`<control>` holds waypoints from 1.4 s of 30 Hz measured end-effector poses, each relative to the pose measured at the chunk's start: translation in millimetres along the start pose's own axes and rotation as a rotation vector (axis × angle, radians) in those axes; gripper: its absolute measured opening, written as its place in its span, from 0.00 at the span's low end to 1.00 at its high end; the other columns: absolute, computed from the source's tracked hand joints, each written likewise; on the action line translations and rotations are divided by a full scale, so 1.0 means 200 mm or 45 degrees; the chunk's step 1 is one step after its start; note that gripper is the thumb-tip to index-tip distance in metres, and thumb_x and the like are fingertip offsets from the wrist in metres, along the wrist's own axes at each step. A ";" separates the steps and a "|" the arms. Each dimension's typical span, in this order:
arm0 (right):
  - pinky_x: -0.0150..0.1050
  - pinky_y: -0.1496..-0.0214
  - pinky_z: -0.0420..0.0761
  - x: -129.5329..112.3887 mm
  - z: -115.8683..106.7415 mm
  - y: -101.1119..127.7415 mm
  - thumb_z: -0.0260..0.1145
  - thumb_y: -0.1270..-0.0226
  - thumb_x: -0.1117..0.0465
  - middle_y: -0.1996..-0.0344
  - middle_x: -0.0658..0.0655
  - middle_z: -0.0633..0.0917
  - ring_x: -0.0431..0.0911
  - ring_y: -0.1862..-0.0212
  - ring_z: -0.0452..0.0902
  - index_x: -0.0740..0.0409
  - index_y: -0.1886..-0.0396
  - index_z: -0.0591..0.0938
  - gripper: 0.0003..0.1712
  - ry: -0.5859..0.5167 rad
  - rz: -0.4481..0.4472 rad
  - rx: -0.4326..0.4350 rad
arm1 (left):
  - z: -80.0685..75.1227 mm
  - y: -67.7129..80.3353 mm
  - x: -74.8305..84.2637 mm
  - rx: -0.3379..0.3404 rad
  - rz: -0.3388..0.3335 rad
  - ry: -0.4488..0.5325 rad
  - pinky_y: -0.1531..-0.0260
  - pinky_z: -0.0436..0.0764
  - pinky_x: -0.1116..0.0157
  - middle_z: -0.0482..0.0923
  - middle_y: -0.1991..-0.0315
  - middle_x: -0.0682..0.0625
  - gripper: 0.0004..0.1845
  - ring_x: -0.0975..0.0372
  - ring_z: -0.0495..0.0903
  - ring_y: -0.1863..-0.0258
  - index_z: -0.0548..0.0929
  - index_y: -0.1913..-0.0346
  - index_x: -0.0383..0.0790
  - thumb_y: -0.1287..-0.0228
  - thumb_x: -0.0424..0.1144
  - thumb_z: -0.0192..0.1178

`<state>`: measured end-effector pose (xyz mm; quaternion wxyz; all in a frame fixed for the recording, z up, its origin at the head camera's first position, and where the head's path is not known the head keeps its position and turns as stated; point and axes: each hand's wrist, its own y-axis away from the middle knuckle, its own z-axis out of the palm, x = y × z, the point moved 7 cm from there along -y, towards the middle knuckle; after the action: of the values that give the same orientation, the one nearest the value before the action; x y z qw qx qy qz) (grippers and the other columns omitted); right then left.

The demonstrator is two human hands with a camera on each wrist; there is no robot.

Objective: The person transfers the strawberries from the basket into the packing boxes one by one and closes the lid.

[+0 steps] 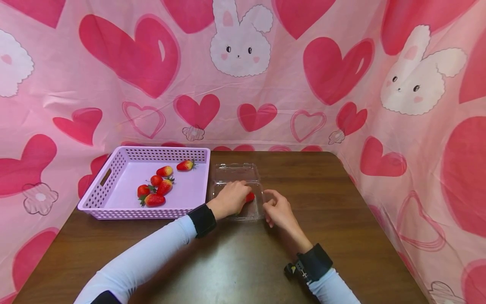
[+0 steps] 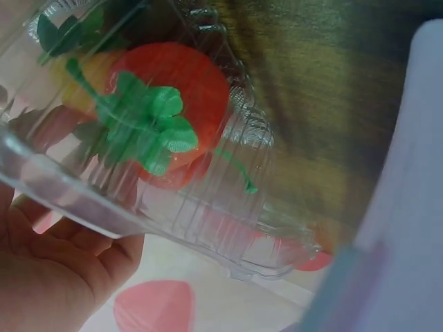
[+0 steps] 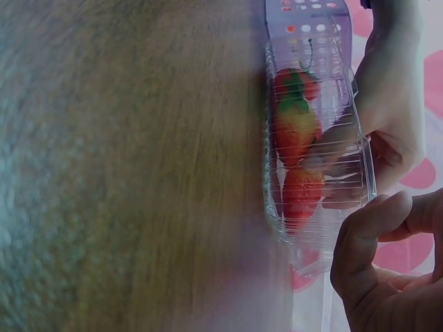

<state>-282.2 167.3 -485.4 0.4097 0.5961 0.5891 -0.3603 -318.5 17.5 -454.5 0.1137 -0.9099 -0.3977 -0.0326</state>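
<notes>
From the head view, we see the clear box (image 1: 238, 185) on the table (image 1: 311, 198), just right of the purple basket (image 1: 114, 198). Our left hand (image 1: 229, 199) is curled inside the clear box around a strawberry (image 1: 249, 196). Our right hand (image 1: 279, 209) touches the box's right edge with loosely bent fingers and holds nothing. We think it should keep the box from sliding while the berry goes down gently. From the left wrist, a strawberry (image 2: 169, 111) lies in the clear box with its green leaves up. From the right wrist, berries (image 3: 294, 131) sit in a row, so we should pick a free spot beside them.
</notes>
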 end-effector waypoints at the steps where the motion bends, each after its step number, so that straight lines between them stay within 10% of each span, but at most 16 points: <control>1: 0.38 0.86 0.75 0.00 0.00 0.00 0.60 0.34 0.71 0.81 0.56 0.78 0.45 0.87 0.71 0.61 0.33 0.77 0.28 0.001 0.002 0.000 | 0.00 0.00 0.00 0.002 0.001 0.001 0.58 0.86 0.52 0.83 0.64 0.46 0.07 0.52 0.85 0.62 0.90 0.54 0.38 0.34 0.32 0.70; 29: 0.40 0.84 0.76 0.01 0.00 0.00 0.60 0.31 0.71 0.80 0.57 0.78 0.46 0.86 0.72 0.61 0.32 0.77 0.27 -0.006 0.016 -0.023 | -0.06 0.05 0.00 -0.010 0.020 0.101 0.57 0.86 0.55 0.82 0.64 0.45 0.09 0.52 0.82 0.65 0.90 0.55 0.35 0.38 0.33 0.74; 42: 0.40 0.84 0.77 0.01 0.00 0.00 0.60 0.30 0.70 0.79 0.58 0.79 0.47 0.86 0.72 0.60 0.32 0.77 0.26 -0.004 0.013 -0.033 | -0.24 0.06 -0.04 0.038 -0.075 0.203 0.53 0.86 0.58 0.83 0.61 0.46 0.12 0.56 0.84 0.61 0.90 0.48 0.36 0.32 0.33 0.70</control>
<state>-282.1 168.0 -487.2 0.4201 0.5931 0.5899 -0.3516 -313.9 -8.3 -412.0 0.1575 -0.8905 -0.4145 -0.1021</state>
